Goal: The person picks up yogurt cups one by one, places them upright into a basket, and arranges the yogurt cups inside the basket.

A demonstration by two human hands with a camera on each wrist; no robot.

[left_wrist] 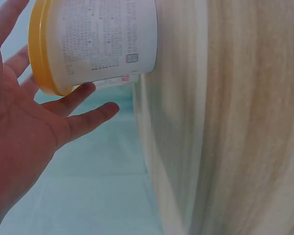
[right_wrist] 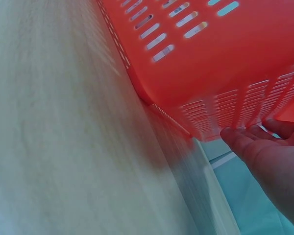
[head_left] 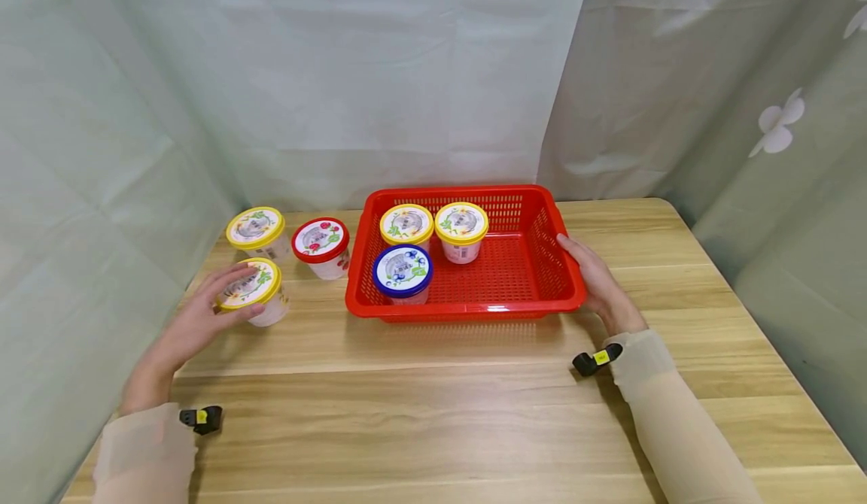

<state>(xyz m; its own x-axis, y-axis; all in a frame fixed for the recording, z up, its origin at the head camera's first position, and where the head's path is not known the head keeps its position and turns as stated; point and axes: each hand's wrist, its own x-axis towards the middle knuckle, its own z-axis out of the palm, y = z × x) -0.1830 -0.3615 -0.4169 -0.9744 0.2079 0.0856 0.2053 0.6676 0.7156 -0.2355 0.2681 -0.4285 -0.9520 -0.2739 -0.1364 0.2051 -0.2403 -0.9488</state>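
In head view, left hand point(head_left: 196, 316) spreads around the front yellow-lidded tub point(head_left: 261, 292), left of the red basket point(head_left: 467, 308). Left wrist view: fingers apart; I judge grasping, which needs closing them. Right wrist view: right hand point(right_wrist: 272, 161) touches basket, fingers straight.

Head cam: high, well back from left hand point(head_left: 188, 325) and right hand point(head_left: 597, 278), facing forward and down over the fingers. Left wrist cam point(head_left: 202, 419): close behind its fingers, rolled sideways, facing yellow-lidded tub point(left_wrist: 100, 39). Right wrist cam point(head_left: 597, 359): low behind its fingers, tilted, facing red basket point(right_wrist: 220, 61). Head shares tub with left, basket with right.
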